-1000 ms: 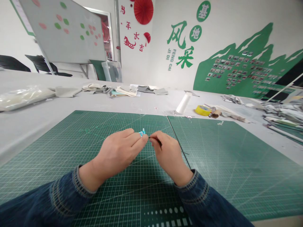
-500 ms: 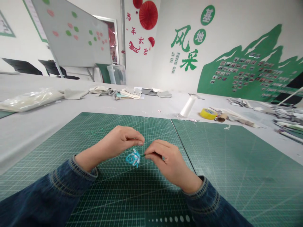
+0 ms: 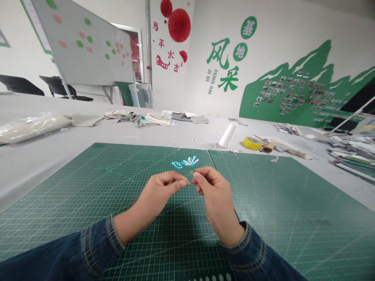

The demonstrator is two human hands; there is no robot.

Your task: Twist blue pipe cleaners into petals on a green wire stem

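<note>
A small blue and white beaded flower with a green stem stands above the hands, its blue loop pointing left. My right hand pinches the stem between thumb and fingers. Just left of it, my left hand has its thumb and fingertips pressed together near the lower end of the stem; what they hold, if anything, is too small to make out. Both hands are over the green cutting mat. A loose green thread lies on the mat at the left.
Beyond the mats are a white thread cone, yellow tape, a cardboard tube and folded fabric pieces. A plastic-wrapped bundle lies at the far left. A second green mat adjoins at the right.
The flower has swung from left of my right fingers to upright above them. My right hand has turned upward, and my left hand has moved right and lower, its fingertips nearer the right ones.
</note>
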